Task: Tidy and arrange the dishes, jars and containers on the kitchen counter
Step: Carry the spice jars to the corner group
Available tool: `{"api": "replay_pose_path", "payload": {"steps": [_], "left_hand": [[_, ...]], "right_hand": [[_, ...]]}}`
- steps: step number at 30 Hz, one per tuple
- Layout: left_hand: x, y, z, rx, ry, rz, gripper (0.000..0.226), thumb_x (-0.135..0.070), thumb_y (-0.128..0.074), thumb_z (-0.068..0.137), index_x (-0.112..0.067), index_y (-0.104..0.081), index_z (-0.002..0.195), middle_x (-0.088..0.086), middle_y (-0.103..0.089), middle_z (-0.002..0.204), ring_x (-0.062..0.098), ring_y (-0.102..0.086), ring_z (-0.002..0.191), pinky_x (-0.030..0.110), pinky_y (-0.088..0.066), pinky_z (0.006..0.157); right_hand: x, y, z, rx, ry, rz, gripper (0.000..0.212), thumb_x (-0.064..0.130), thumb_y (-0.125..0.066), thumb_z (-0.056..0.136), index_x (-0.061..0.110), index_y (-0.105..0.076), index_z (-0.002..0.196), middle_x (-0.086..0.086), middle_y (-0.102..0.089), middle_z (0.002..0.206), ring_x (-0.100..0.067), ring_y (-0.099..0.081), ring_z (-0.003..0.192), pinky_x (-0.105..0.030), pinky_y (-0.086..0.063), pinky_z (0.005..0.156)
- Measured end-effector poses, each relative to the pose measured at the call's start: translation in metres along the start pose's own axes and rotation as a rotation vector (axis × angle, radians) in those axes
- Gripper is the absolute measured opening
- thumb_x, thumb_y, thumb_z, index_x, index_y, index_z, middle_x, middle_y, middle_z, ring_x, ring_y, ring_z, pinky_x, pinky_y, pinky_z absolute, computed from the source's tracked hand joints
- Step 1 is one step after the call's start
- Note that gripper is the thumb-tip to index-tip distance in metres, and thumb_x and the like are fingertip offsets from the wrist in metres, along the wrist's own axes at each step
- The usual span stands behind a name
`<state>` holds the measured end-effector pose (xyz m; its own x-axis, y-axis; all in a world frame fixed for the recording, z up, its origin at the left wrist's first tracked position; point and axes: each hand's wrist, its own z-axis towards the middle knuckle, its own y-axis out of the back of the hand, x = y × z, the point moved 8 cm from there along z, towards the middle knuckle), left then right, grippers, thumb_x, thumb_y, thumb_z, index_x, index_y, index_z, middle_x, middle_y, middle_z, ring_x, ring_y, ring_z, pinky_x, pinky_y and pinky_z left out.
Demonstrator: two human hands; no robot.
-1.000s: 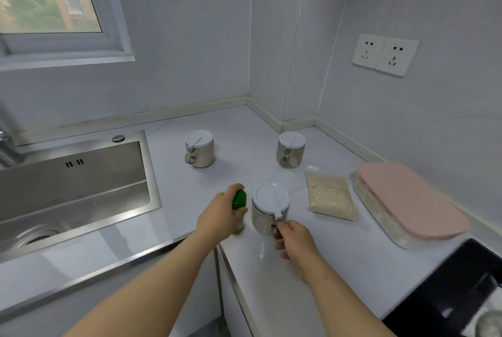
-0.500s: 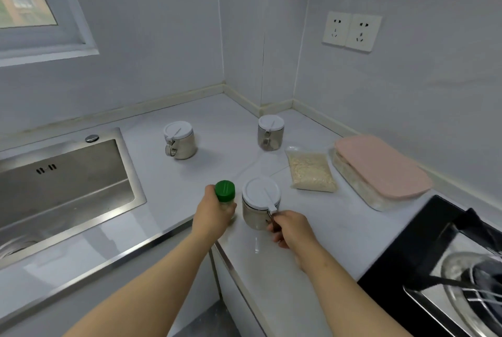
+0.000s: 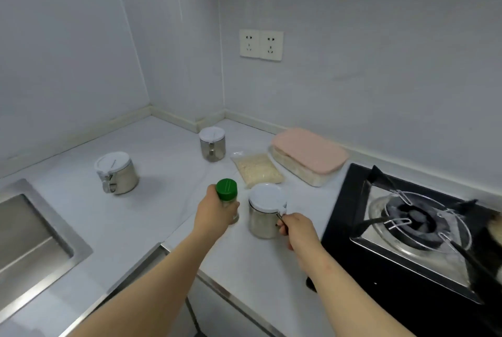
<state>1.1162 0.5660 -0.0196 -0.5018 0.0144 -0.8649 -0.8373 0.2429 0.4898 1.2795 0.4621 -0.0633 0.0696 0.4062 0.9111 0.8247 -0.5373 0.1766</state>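
Note:
My left hand (image 3: 214, 214) grips a small clear bottle with a green cap (image 3: 227, 190), upright near the middle of the white counter (image 3: 163, 200). Just to its right stands a glass jar with a white lid (image 3: 264, 211); my right hand (image 3: 297, 229) pinches the metal clasp on its side. A second white-lidded jar (image 3: 116, 173) stands to the left, and a third (image 3: 212, 143) stands near the back corner. A clear bag of pale grains (image 3: 256, 168) lies flat beside a clear container with a pink lid (image 3: 309, 154).
A steel sink (image 3: 30, 241) is set into the counter at the left. A black gas hob with a burner and pan support (image 3: 415, 222) fills the right side. Two wall sockets (image 3: 261, 44) sit above the counter. The counter's front edge runs under my forearms.
The view has swung to the right, so the window has left the frame and the hob has come in. Both hands keep their holds on the green-capped bottle and the jar clasp.

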Motion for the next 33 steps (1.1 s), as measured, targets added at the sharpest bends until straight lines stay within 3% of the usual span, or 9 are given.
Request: {"api": "replay_pose_path", "payload": {"steps": [4, 8, 15, 20, 24, 27, 33], "left_hand": [[-0.046, -0.042, -0.014, 0.132, -0.132, -0.019, 0.032, -0.018, -0.06, 0.089, -0.014, -0.043, 0.115, 0.0, -0.05, 0.096, 0.016, -0.05, 0.082, 0.025, -0.039, 0.067], [-0.086, -0.093, -0.048, 0.295, -0.259, -0.048, 0.028, -0.016, -0.062, 0.087, -0.014, -0.044, 0.108, 0.001, -0.051, 0.095, 0.011, -0.05, 0.076, 0.02, -0.037, 0.059], [-0.14, -0.177, -0.136, 0.55, -0.416, -0.076, 0.041, -0.019, -0.068, 0.082, -0.011, -0.05, 0.119, 0.004, -0.059, 0.11, 0.017, -0.054, 0.094, 0.027, -0.044, 0.083], [-0.182, -0.227, -0.22, 0.703, -0.532, -0.054, 0.047, -0.018, -0.067, 0.084, -0.011, -0.046, 0.126, 0.003, -0.058, 0.113, 0.021, -0.055, 0.108, 0.027, -0.042, 0.087], [-0.201, -0.266, -0.287, 0.783, -0.561, -0.05, 0.049, -0.015, -0.066, 0.084, -0.011, -0.044, 0.128, 0.007, -0.057, 0.118, 0.018, -0.053, 0.098, 0.03, -0.044, 0.088], [-0.209, -0.299, -0.35, 0.841, -0.564, -0.049, 0.044, -0.017, -0.066, 0.084, -0.011, -0.046, 0.123, 0.008, -0.057, 0.12, 0.024, -0.054, 0.109, 0.034, -0.045, 0.092], [-0.226, -0.362, -0.474, 0.968, -0.572, -0.067, 0.044, -0.02, -0.067, 0.083, -0.014, -0.047, 0.122, 0.006, -0.057, 0.12, 0.023, -0.054, 0.107, 0.033, -0.045, 0.089]], "right_hand": [[0.0, 0.056, -0.027, -0.179, 0.004, 0.16, 0.028, 0.01, -0.041, 0.094, 0.012, -0.051, 0.067, -0.001, -0.047, 0.064, -0.01, -0.035, 0.055, -0.021, -0.026, 0.053], [-0.006, 0.12, -0.069, -0.342, 0.028, 0.252, 0.028, 0.01, -0.04, 0.095, 0.012, -0.051, 0.069, -0.001, -0.044, 0.063, -0.01, -0.031, 0.052, -0.022, -0.024, 0.05], [-0.037, 0.223, -0.16, -0.666, 0.007, 0.32, 0.027, 0.011, -0.041, 0.096, 0.01, -0.053, 0.071, -0.002, -0.044, 0.064, -0.011, -0.031, 0.053, -0.022, -0.024, 0.048], [-0.064, 0.288, -0.23, -0.8, 0.017, 0.411, 0.028, 0.012, -0.041, 0.096, 0.01, -0.053, 0.071, -0.001, -0.044, 0.063, -0.01, -0.03, 0.051, -0.021, -0.024, 0.048], [-0.088, 0.337, -0.288, -0.894, 0.01, 0.435, 0.027, 0.011, -0.041, 0.096, 0.01, -0.054, 0.072, -0.001, -0.044, 0.062, -0.01, -0.031, 0.053, -0.023, -0.026, 0.052], [-0.11, 0.383, -0.338, -0.959, -0.006, 0.43, 0.026, 0.01, -0.041, 0.095, 0.011, -0.053, 0.071, 0.0, -0.044, 0.061, -0.01, -0.031, 0.053, -0.023, -0.027, 0.053], [-0.158, 0.468, -0.434, -1.072, 0.01, 0.421, 0.026, 0.009, -0.04, 0.093, 0.011, -0.048, 0.069, -0.001, -0.042, 0.06, -0.013, -0.031, 0.055, -0.023, -0.024, 0.052]]}}
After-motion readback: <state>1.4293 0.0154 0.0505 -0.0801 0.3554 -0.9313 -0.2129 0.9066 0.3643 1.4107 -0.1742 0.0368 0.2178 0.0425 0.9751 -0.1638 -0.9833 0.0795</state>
